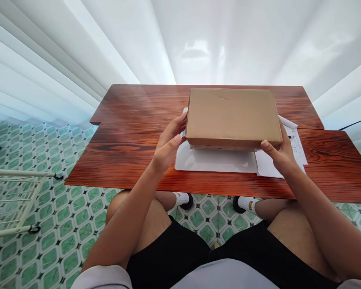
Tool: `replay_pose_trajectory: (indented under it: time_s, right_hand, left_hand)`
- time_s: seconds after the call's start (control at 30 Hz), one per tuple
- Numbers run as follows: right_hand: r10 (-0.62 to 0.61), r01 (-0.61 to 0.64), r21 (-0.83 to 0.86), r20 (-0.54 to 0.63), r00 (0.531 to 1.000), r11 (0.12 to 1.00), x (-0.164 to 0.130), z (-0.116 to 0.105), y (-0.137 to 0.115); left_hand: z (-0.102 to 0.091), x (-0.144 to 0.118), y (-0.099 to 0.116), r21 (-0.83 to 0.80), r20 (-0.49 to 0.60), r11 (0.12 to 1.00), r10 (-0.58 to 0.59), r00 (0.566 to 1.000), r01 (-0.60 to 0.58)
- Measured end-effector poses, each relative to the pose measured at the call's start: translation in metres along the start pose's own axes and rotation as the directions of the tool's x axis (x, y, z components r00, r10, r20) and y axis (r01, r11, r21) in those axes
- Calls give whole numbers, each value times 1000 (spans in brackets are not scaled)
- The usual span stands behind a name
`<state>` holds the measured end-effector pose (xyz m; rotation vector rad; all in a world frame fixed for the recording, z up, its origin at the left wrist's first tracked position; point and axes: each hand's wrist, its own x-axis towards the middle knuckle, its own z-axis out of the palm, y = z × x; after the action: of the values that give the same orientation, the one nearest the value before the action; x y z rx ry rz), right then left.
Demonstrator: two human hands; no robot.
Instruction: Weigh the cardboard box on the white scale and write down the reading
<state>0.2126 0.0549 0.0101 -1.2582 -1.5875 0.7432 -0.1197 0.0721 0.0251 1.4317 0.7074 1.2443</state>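
Note:
A closed brown cardboard box (232,116) is held just above a red-brown wooden table (129,148). My left hand (168,142) grips its left side, with the thumb along the near edge. At the box's near right corner, my right hand (279,152) grips that side. Under the box lies a white tray-like sheet (213,161), and a printed white paper (297,150) sticks out at the right. What is in the box is hidden.
The table is made of two boards, the far one (144,102) a little narrower. White curtains (78,52) hang behind it. A white wire rack (15,200) stands on the green tiled floor (63,224) at the left. My knees and feet are under the table.

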Motion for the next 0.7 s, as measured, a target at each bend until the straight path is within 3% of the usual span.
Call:
replay_pose_trajectory:
  time_s: [0.3,0.7]
  right_hand:
    - [34,-34,5,10,999,999,1,3,-6]
    - [-7,7,-28,-11,1000,1000,1,4,-4]
  left_hand:
    - [-3,-5,-1,-22,-2,999,-33,999,33]
    - [-5,-8,-6,-37,39,999,-23,999,25]
